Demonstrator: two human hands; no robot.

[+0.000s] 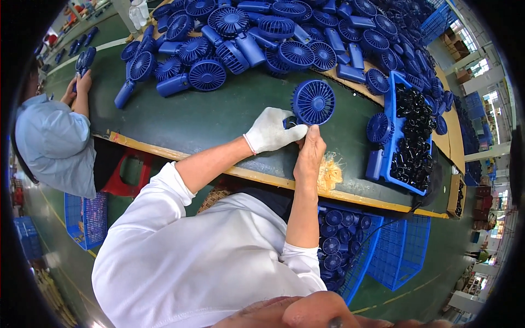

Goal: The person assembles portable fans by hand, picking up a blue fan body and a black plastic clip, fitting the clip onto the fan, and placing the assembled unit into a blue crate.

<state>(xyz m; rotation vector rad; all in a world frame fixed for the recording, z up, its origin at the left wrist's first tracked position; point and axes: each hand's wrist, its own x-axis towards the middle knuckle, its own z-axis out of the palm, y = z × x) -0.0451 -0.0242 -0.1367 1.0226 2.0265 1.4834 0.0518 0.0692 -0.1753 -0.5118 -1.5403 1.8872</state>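
White, softly creased cloth of the wearer's shirt [208,257] fills the foreground. Around it extends a workshop with a smooth green floor [437,268] marked by yellow lines. Across the middle runs a long surface [164,123], dark green with a dull sheen, its near edge trimmed in worn yellow. On its far side lies a large heap of dark blue plastic fans [228,21], round ribbed heads on blocky handles, at mixed angles. At left, a person in light blue clothing [54,136] holds another fan. Under the near edge, one blue plastic crate contains fans; a latticed blue crate [399,251] stands beside it. At right, a rectangular blue plastic tray [389,120] carries tangled glossy black pieces [410,142].

One round-headed dark blue plastic fan [314,102] is raised above the surface, before the wearer. Grip: the white-gloved left hand [273,131] and bare right hand [310,153] close together just below its ribbed head. Near the right wrist lies a frayed yellowish tuft [331,172].
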